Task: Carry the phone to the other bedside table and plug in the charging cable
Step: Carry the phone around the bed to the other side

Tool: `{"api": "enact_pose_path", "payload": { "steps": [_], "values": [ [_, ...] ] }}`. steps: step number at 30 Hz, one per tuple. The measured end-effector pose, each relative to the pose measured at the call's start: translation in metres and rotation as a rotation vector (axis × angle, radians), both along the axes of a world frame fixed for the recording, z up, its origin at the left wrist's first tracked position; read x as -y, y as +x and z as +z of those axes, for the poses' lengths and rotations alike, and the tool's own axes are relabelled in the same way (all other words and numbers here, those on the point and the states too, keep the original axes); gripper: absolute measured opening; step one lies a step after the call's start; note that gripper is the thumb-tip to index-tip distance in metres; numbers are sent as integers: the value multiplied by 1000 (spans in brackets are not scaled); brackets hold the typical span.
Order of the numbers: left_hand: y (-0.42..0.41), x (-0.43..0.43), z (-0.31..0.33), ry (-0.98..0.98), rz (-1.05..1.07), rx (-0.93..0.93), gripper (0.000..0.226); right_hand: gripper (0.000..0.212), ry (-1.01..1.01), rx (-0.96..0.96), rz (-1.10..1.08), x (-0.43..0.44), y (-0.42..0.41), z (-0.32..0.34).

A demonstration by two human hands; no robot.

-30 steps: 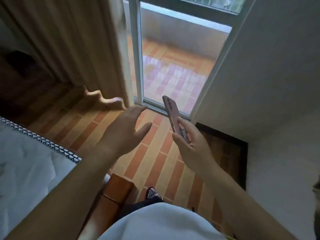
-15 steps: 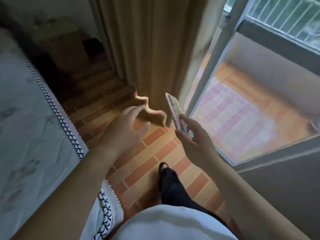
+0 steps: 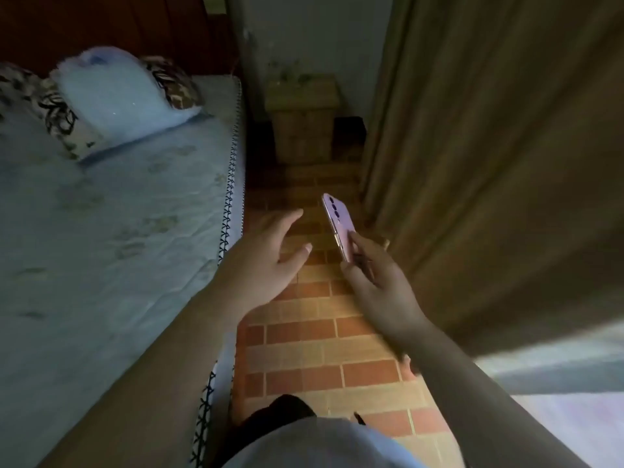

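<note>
My right hand (image 3: 378,282) grips a pink phone (image 3: 339,222) by its lower end, back side with the camera lenses facing me, held upright over the brick-patterned floor. My left hand (image 3: 266,261) hovers just left of the phone, fingers spread, holding nothing. Straight ahead, a small wooden bedside table (image 3: 304,119) stands in the dim corner against the wall, between the bed and the curtain. No charging cable can be made out in the dark blur there.
A bed (image 3: 101,231) with a pale sheet and a blue pillow (image 3: 118,92) runs along the left. A long beige curtain (image 3: 489,163) hangs on the right. A narrow tiled aisle (image 3: 320,349) leads between them to the table.
The view has swung left from the glass balcony door to the aisle beside the bed. The bedside table now lies straight ahead. Both hands keep their pose, phone still held.
</note>
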State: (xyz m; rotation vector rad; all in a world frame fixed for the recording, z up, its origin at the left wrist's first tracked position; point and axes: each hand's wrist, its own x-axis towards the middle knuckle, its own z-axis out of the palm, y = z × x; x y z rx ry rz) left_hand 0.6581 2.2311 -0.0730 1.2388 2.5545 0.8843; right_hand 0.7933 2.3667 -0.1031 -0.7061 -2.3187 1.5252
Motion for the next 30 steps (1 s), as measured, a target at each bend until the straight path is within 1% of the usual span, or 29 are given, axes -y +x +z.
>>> {"api": "enact_pose_path", "payload": {
  "steps": [4, 7, 13, 16, 20, 22, 26, 30],
  "values": [
    [-81, -25, 1, 14, 73, -29, 54, 41, 27, -72, 94, -38, -89, 2],
    [-151, -54, 1, 35, 98, -35, 53, 45, 27, -98, 104, -66, -162, 0],
    [-282, -112, 9, 41, 100, -39, 52, 56, 42, -62, 97, -123, -292, 7],
    [-342, -136, 8, 6, 119, -32, 54, 49, 18, -101, 111, -152, -347, 8],
    [-414, -172, 4, -27, 109, -27, 57, 49, -38, -77, 122, -192, -421, 2],
    [-455, -194, 1, -34, 127, -44, 57, 49, -45, -90, 152, -216, -466, -6],
    [-533, -235, -3, -57, 189, -84, 58, 49, -62, -46, 218, -265, -557, -17],
    [-610, -267, 4, -73, 280, -68, 57, 50, -58, -40, 309, -312, -650, -9]
  ]
}}
